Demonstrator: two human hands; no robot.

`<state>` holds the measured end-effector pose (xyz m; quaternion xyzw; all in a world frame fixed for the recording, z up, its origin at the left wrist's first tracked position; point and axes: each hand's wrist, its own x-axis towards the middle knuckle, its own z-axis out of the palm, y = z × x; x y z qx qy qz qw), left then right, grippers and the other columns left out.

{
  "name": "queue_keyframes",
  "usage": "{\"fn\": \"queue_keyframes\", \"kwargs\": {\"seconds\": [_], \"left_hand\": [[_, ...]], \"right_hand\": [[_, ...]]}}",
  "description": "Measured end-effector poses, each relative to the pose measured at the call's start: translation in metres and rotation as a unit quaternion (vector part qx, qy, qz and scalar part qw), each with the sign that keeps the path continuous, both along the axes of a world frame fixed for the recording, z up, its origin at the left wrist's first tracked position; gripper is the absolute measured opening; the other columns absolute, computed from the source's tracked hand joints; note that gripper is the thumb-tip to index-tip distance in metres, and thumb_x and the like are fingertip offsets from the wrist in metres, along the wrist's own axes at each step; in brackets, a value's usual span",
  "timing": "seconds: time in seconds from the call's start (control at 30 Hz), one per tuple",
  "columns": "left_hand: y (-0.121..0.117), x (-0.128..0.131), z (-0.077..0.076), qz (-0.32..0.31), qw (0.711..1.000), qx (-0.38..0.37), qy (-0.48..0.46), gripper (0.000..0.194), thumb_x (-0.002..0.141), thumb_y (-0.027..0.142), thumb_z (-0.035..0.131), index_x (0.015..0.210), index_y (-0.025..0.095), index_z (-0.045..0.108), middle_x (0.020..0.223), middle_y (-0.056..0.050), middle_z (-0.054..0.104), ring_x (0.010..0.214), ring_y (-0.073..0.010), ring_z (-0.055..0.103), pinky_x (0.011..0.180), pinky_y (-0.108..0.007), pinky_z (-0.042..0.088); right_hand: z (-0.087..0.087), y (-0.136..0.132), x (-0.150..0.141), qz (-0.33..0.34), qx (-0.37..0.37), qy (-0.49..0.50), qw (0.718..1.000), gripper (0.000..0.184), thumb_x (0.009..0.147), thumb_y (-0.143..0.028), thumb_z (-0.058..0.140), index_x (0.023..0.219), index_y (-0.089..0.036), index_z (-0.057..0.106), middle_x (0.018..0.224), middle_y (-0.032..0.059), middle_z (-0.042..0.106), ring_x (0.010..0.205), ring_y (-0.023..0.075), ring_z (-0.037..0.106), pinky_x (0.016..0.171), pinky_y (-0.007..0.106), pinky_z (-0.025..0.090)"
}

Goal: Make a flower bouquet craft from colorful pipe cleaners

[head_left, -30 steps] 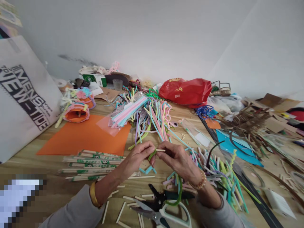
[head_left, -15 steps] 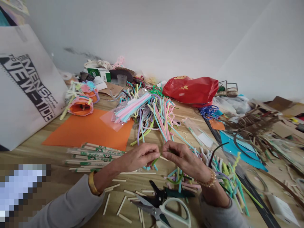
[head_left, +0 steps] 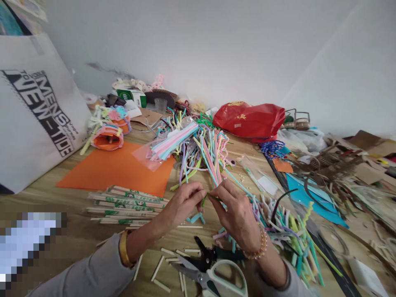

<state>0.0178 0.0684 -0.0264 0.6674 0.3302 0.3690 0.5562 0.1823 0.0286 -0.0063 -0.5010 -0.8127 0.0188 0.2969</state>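
In the head view, my left hand and my right hand meet over the middle of the table, fingertips almost touching. Both pinch a short green pipe cleaner; most of it is hidden by my fingers. Below them lie white-handled scissors and a black-handled cutting tool. Short cut wooden sticks are scattered around these blades. Light blue pipe cleaner pieces rest just under my left hand.
Packs of wooden chopsticks and orange sheets lie left. Behind are piled pipe cleaners and a red bag. More pipe cleaner pieces lie right, beside brown strips. A white bag stands far left.
My right hand has turned and shifted, with its fingers now over the green pipe cleaner. A pale stick end seen between my hands before no longer shows. The view has moved slightly.
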Motion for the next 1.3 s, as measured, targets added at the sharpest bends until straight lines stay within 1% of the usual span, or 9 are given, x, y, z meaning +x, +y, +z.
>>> {"fn": "queue_keyframes", "kwargs": {"seconds": [0.13,0.27,0.37,0.5,0.7,0.8,1.03,1.13,1.3], "left_hand": [[0.003,0.0,0.004,-0.051,0.991,-0.092,-0.085,0.032,0.088,0.041,0.05,0.066,0.018,0.05,0.058,0.002,0.052,0.058,-0.0148,0.054,0.059,-0.026,0.045],[0.004,-0.004,0.006,-0.043,0.996,-0.054,-0.064,0.027,0.09,0.038,0.05,0.074,0.016,0.054,0.065,0.002,0.053,0.061,-0.0131,0.054,0.061,-0.024,0.045],[0.006,-0.006,0.008,-0.049,0.998,0.007,-0.026,0.026,0.092,0.036,0.047,0.087,0.015,0.061,0.072,0.0,0.058,0.068,-0.0142,0.055,0.065,-0.025,0.044],[0.006,-0.007,0.009,-0.023,0.99,0.126,0.061,0.028,0.092,0.029,0.048,0.075,0.015,0.066,0.071,-0.001,0.064,0.069,-0.0151,0.057,0.067,-0.026,0.043],[0.002,-0.007,0.003,0.098,0.943,0.31,0.073,0.02,0.093,0.018,0.049,0.098,0.014,0.068,0.091,-0.007,0.072,0.085,-0.0178,0.066,0.078,-0.029,0.05],[0.0,-0.008,0.002,0.16,0.896,0.41,0.06,0.018,0.093,0.014,0.049,0.1,0.014,0.065,0.089,-0.008,0.072,0.084,-0.0167,0.066,0.077,-0.028,0.051],[-0.004,-0.01,0.003,0.188,0.829,0.522,0.068,0.019,0.089,0.01,0.055,0.106,0.014,0.062,0.085,-0.006,0.071,0.081,-0.017,0.065,0.076,-0.031,0.05],[-0.004,-0.01,0.001,0.183,0.821,0.535,0.077,0.02,0.088,0.009,0.057,0.107,0.015,0.061,0.086,-0.006,0.072,0.08,-0.0177,0.064,0.076,-0.032,0.051],[-0.004,-0.009,0.0,0.183,0.816,0.543,0.082,0.018,0.088,0.008,0.057,0.104,0.014,0.06,0.085,-0.006,0.071,0.081,-0.0177,0.064,0.076,-0.032,0.05]], "right_hand": [[0.003,-0.003,0.0,0.004,0.033,-0.032,0.999,0.016,0.097,-0.017,0.045,0.094,-0.019,0.061,0.082,0.0056,0.057,0.071,0.0161,0.058,0.064,0.026,0.044],[0.006,-0.003,0.004,0.003,0.045,-0.03,0.999,0.015,0.096,-0.017,0.047,0.096,-0.018,0.062,0.08,0.0052,0.057,0.069,0.0157,0.058,0.061,0.025,0.044],[0.006,-0.001,0.008,0.006,0.036,-0.009,0.999,0.014,0.095,-0.015,0.048,0.099,-0.018,0.062,0.082,0.0055,0.058,0.069,0.0155,0.059,0.061,0.025,0.045],[0.006,-0.001,0.008,0.017,0.019,0.001,1.0,0.013,0.094,-0.015,0.049,0.096,-0.018,0.062,0.083,0.0059,0.058,0.072,0.0163,0.059,0.064,0.026,0.045],[0.013,-0.007,-0.004,-0.008,-0.056,0.129,0.99,0.008,0.092,-0.023,0.056,0.097,-0.02,0.061,0.078,0.0026,0.058,0.069,0.0147,0.056,0.061,0.026,0.043],[0.015,-0.008,-0.009,-0.03,-0.154,0.3,0.941,0.014,0.091,-0.033,0.057,0.09,-0.019,0.057,0.066,-0.0017,0.055,0.056,0.0115,0.051,0.052,0.023,0.041],[0.01,-0.001,-0.013,0.084,-0.348,0.554,0.751,0.019,0.087,-0.035,0.064,0.092,-0.017,0.06,0.071,-0.0007,0.06,0.06,0.0098,0.057,0.052,0.019,0.048],[0.008,-0.001,-0.013,0.114,-0.365,0.588,0.713,0.015,0.086,-0.031,0.065,0.091,-0.017,0.064,0.069,-0.0006,0.06,0.058,0.0088,0.057,0.049,0.017,0.047],[0.01,-0.001,-0.012,0.117,-0.374,0.611,0.688,0.013,0.082,-0.027,0.07,0.089,-0.016,0.066,0.068,-0.0007,0.06,0.058,0.0084,0.056,0.048,0.015,0.047]]}}
